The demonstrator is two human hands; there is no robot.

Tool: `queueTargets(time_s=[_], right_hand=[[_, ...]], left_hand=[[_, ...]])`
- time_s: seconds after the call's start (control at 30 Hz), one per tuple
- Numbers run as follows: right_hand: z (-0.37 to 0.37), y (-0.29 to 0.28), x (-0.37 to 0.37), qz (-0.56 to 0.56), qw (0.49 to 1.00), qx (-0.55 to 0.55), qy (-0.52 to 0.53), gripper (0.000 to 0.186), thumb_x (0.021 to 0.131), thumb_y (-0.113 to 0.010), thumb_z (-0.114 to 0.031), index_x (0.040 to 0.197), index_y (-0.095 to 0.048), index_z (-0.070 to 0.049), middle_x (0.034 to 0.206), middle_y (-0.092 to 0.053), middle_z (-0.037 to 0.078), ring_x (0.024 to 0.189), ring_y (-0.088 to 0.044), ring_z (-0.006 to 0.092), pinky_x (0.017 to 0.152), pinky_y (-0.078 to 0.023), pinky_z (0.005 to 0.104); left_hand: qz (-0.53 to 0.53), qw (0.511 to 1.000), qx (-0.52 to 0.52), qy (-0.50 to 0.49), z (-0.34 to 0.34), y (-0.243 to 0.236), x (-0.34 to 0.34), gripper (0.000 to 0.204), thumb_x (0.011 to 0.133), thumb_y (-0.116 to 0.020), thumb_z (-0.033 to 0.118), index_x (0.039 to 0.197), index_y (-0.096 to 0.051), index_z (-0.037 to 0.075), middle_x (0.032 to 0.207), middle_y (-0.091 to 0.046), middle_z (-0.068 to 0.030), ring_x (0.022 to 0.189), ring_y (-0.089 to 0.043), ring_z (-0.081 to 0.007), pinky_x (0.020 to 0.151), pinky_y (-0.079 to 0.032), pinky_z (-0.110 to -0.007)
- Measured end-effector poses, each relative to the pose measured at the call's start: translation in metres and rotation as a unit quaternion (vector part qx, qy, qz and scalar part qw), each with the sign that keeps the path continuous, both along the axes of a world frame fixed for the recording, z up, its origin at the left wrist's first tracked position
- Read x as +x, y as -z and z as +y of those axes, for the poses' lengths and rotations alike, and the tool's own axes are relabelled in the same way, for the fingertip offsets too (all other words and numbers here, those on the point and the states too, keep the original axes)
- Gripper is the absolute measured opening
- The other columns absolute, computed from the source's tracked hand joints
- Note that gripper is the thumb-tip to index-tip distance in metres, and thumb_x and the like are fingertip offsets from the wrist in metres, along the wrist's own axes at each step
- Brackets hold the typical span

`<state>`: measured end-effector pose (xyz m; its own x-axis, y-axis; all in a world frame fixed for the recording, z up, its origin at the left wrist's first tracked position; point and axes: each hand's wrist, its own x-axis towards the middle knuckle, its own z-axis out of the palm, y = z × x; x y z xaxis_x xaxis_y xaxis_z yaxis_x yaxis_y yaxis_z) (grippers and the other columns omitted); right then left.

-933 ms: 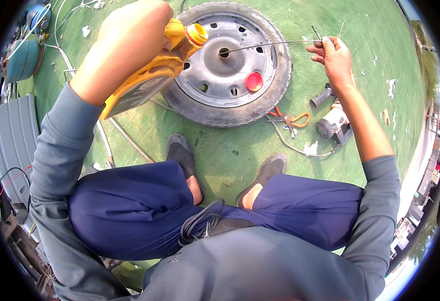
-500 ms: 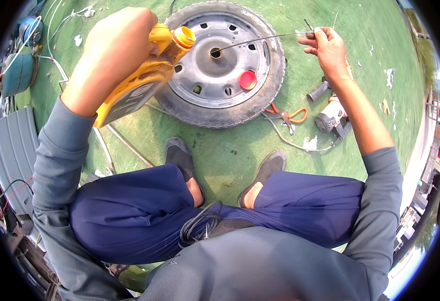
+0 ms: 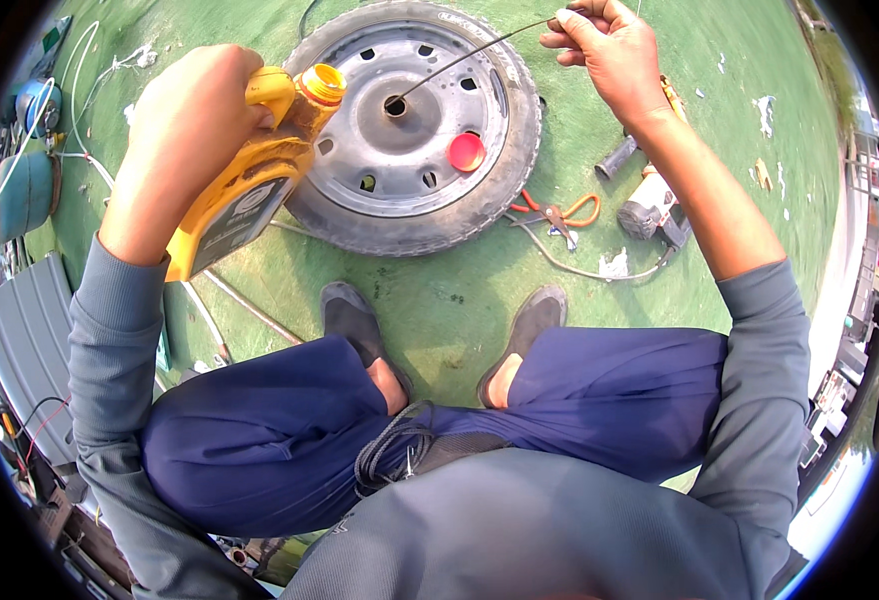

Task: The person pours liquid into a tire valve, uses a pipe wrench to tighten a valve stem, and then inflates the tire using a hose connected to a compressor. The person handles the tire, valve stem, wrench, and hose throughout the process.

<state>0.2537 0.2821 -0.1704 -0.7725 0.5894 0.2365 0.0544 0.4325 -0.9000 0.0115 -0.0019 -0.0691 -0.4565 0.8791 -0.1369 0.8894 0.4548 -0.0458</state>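
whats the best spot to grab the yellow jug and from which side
Probably the handle at the top of the yellow jug, coming from above and the person's left, as the left hand does. The handle stands just left of the open mouth, which sits on the side toward the wheel, so this grip should leave the mouth clear.

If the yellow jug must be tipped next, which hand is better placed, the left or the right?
Probably the left hand: it grips the yellow jug by its handle. The right hand is farther away and pinches a thin rod-like piece.
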Motion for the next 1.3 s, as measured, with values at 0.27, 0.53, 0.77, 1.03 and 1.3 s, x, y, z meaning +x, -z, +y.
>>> queueTargets(time_s=[0.27,0.53,0.77,1.03,1.3], right_hand=[[-0.076,-0.031,0.049,0.139,0.843,0.448,-0.264,0.013,0.081,-0.072,-0.004,0.091,-0.064,-0.004,0.098,-0.074,0.015,0.079,-0.074,0.0287,0.064,-0.061,0.0362],[-0.072,-0.052,-0.006,0.095,0.952,0.252,-0.144,0.018,0.084,-0.075,0.003,0.097,-0.063,-0.003,0.094,-0.074,0.011,0.079,-0.073,0.0246,0.067,-0.058,0.0330],[-0.097,-0.052,-0.004,0.127,0.881,0.363,-0.274,0.023,0.073,-0.074,0.003,0.091,-0.061,-0.004,0.096,-0.073,0.011,0.080,-0.073,0.0262,0.069,-0.060,0.0366],[-0.101,-0.053,0.002,0.101,0.838,0.424,-0.328,0.014,0.075,-0.070,-0.006,0.083,-0.060,-0.003,0.098,-0.073,0.012,0.080,-0.072,0.0250,0.067,-0.059,0.0346],[-0.105,-0.055,0.002,0.097,0.823,0.449,-0.334,0.017,0.073,-0.071,-0.003,0.085,-0.059,-0.002,0.099,-0.071,0.015,0.077,-0.071,0.0273,0.063,-0.058,0.0355]], left_hand=[[-0.006,1.000,-0.004,0.004,-0.002,0.004,-0.004,0.034,0.077,-0.082,0.018,0.106,-0.074,0.003,0.094,-0.071,-0.0209,0.093,-0.068,-0.0402,0.082,-0.054,-0.047],[0.007,1.000,0.003,0.005,-0.003,0.006,-0.004,0.035,0.077,-0.082,0.017,0.109,-0.074,0.005,0.099,-0.072,-0.0201,0.097,-0.068,-0.0389,0.085,-0.055,-0.046],[0.016,1.000,0.011,0.009,-0.007,0.006,-0.004,0.034,0.077,-0.082,0.018,0.107,-0.075,0.005,0.097,-0.072,-0.0190,0.098,-0.069,-0.0383,0.086,-0.055,-0.046],[0.006,1.000,0.001,-0.003,-0.003,-0.009,0.013,0.032,0.075,-0.084,0.018,0.102,-0.075,0.004,0.094,-0.071,-0.0185,0.095,-0.070,-0.0390,0.083,-0.056,-0.048],[-0.049,0.985,0.071,0.149,0.005,-0.037,0.011,0.035,0.080,-0.081,0.027,0.103,-0.071,0.004,0.095,-0.070,-0.0199,0.093,-0.069,-0.0397,0.078,-0.056,-0.048]])
